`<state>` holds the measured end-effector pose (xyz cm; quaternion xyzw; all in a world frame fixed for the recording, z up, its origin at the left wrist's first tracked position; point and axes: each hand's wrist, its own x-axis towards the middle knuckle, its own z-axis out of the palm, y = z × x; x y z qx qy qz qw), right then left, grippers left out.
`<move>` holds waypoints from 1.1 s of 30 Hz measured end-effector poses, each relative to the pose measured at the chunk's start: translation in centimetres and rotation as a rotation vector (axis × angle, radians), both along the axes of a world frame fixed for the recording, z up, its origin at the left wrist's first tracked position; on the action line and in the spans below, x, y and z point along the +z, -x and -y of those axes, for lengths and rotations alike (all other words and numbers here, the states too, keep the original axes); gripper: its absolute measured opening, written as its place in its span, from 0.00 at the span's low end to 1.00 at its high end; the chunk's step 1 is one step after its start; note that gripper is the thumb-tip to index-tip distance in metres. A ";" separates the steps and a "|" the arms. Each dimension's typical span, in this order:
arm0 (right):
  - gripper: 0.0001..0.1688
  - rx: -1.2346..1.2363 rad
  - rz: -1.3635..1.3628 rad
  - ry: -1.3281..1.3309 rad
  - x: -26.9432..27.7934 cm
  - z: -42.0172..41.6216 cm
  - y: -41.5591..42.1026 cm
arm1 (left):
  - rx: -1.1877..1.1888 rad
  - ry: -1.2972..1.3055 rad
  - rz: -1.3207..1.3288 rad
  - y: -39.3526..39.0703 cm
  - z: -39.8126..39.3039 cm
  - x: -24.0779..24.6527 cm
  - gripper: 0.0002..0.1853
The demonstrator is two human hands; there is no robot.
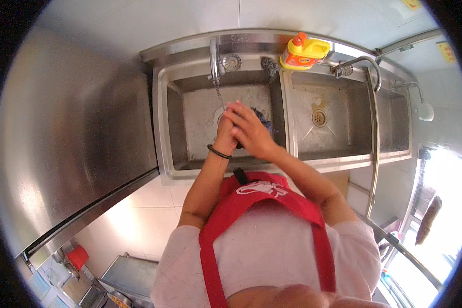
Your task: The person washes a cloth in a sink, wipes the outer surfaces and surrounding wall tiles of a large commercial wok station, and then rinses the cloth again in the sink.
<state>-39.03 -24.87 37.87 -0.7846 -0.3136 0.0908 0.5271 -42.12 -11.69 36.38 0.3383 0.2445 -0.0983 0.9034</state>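
Note:
My left hand (pixel 225 133), with a black band (pixel 219 151) on its wrist, is pressed against my right hand (pixel 253 133) above the left basin (pixel 200 100) of a stainless steel sink. The right hand lies across the left one, its fingers a little apart; most of the left fingers are hidden. I see nothing held between them. A thin stream of water runs from the chrome faucet (pixel 214 61) just beyond my fingertips. Behind the right hand, a dark bluish item (pixel 260 115) lies in the basin, partly covered and too unclear to name.
On the sink's back ledge are a steel wool scrubber (pixel 269 66) and a yellow pump jug (pixel 302 54). The middle basin (pixel 331 133) has a drain and its own curved faucet (pixel 364 59). A metal rail (pixel 376 127) crosses at right. A steel counter (pixel 81 127) stands left.

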 end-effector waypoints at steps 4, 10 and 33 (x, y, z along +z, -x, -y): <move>0.23 -0.036 -0.496 0.052 0.9 1.7 -0.3 | -0.053 0.060 -0.078 1.2 -0.1 1.8 0.17; 0.21 -0.289 0.149 0.165 1.0 -2.5 3.5 | 0.077 -0.159 -0.054 0.3 -2.4 -3.2 0.17; 0.14 -0.456 0.002 0.306 -5.2 -12.1 -6.8 | 0.295 -0.061 -0.137 -8.4 -5.4 -13.0 0.24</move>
